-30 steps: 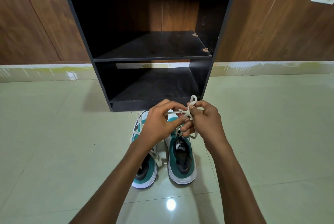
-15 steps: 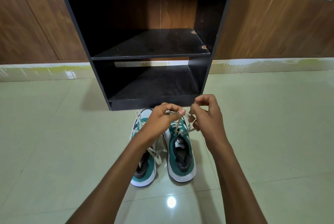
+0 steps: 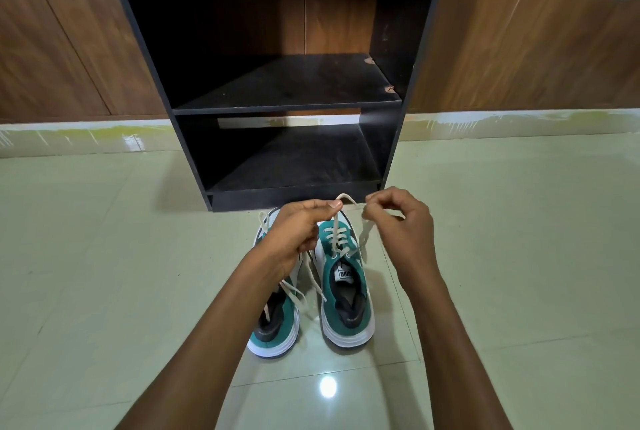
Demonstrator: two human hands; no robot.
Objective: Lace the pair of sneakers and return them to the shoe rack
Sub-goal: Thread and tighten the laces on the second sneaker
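Both hands are pinching the cream lace (image 3: 341, 239) of the right sneaker (image 3: 346, 291), left hand (image 3: 298, 232) and right hand (image 3: 401, 225) closed on its ends, with the left sneaker (image 3: 273, 329) beside it on the floor (image 3: 104, 256) just before the black shoe rack (image 3: 277, 83).

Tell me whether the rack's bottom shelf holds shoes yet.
Empty. The bottom shelf shows bare dark board; both sneakers stand on the floor before it.

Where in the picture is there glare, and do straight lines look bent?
Head view: a bright glare spot on the floor below the sneakers; the shoe rack sides lean inward, wide-angle distortion; its shelves lie in deep shadow.
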